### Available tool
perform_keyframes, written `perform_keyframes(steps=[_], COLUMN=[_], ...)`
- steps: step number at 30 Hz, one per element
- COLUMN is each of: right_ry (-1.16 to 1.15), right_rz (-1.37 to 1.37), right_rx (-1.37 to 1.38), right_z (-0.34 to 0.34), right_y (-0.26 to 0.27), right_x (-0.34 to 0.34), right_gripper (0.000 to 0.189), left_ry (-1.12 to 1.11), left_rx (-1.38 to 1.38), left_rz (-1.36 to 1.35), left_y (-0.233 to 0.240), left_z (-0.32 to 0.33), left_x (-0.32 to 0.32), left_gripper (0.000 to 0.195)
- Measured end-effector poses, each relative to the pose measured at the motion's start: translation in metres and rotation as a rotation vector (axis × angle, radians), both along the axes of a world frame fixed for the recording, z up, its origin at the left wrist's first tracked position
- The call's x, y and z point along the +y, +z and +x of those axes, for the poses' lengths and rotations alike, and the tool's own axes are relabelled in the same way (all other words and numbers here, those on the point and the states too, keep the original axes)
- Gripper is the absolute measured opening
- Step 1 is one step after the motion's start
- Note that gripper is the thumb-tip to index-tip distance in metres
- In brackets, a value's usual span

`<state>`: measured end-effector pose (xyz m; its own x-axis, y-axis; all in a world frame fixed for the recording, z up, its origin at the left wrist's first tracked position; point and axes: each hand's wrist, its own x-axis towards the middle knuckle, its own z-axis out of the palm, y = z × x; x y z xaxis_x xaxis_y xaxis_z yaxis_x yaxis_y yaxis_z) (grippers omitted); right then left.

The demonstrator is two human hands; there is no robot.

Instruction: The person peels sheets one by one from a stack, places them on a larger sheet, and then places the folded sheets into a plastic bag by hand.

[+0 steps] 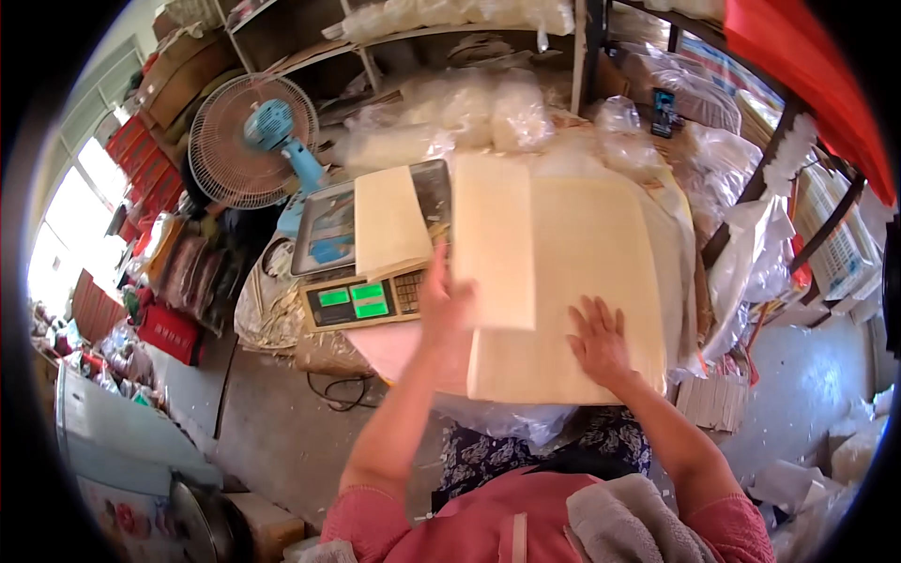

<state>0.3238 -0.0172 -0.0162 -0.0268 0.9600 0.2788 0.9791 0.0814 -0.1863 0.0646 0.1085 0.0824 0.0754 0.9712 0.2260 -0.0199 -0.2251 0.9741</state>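
Note:
My left hand (448,292) grips the left edge of a folded cream-coloured sheet (494,239), with the thumb over its face. This folded piece, slightly blurred, overlaps a broad cream sheet or stack of sheets (584,232) on the table before me. Flat on the broad sheet, near its front right part, rests my right hand (600,345) with fingers apart and nothing in it. Left of my left hand stands a digital scale (350,304) with lit green displays. Another folded cream sheet or bundle (391,222) lies across the scale's metal pan (320,243).
A blue electric fan (271,127) stands behind the scale. Clear plastic bags (486,105) of pale goods fill the table's back. A phone (662,112) is propped at the back right. Broken pale scraps (285,317) lie left of the scale; a black cable (341,394) lies below.

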Motion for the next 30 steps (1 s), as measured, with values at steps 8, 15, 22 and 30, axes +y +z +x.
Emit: perform_keyframes(steps=[8, 15, 22, 30], right_ry=[0.049, 0.043, 0.181, 0.577], right_rz=[0.059, 0.072, -0.165, -0.107], right_rx=[-0.021, -0.045, -0.016, -0.027], right_z=[-0.018, -0.011, -0.024, -0.105], right_y=[0.001, -0.005, -0.005, 0.037], right_x=[0.005, 0.009, 0.002, -0.023], right_gripper=[0.053, 0.051, 0.047, 0.016], left_ry=[0.255, 0.509, 0.222, -0.223], left_rx=[0.231, 0.602, 0.448, -0.366], left_rz=[-0.168, 0.118, 0.378, -0.323], left_y=[0.010, -0.008, -0.064, -0.122], left_z=[-0.164, -0.159, -0.074, -0.049], left_x=[0.146, 0.147, -0.026, -0.119], left_gripper=[0.061, 0.059, 0.055, 0.065])
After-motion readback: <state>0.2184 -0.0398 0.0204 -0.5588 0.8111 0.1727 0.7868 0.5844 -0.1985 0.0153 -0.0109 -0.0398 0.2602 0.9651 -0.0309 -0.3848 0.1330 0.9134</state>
